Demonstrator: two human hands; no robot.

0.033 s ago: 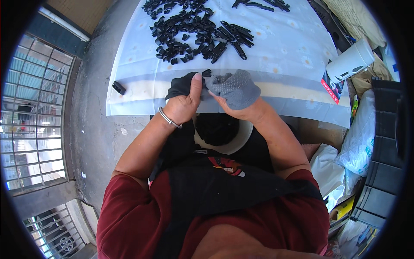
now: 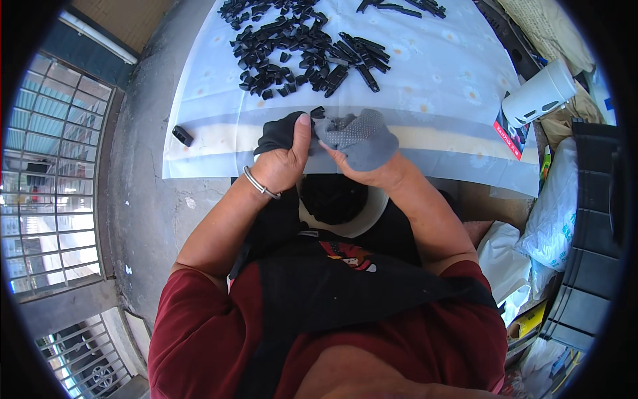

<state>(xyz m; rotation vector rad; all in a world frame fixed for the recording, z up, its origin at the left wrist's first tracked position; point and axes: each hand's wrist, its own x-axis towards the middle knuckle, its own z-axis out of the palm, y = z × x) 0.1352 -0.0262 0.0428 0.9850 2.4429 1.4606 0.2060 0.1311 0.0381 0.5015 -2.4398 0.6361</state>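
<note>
Over the near edge of the table my two hands meet, both closed. Dark cloth, perhaps a glove, covers the fingers of my left hand (image 2: 282,149), while its thumb is bare and points up. Grey dotted fabric wraps the fingers of my right hand (image 2: 362,146). A small black plastic piece (image 2: 318,113) sticks up between the fingertips; the rest of it is hidden by the hands. Beyond them lies a heap of short black plastic pieces (image 2: 266,56), with longer black strips (image 2: 362,56) at its right. Below my hands is a pale round container (image 2: 373,216) with dark contents.
A flowered white cloth (image 2: 425,73) covers the table. A single black piece (image 2: 182,135) lies near its left edge. At the right are a white cup (image 2: 538,94) on its side, a red and dark card (image 2: 508,137), plastic bags (image 2: 551,219) and a black crate (image 2: 588,266).
My right hand has shifted very slightly left. The hold between the hands and the pieces on the table look the same.
</note>
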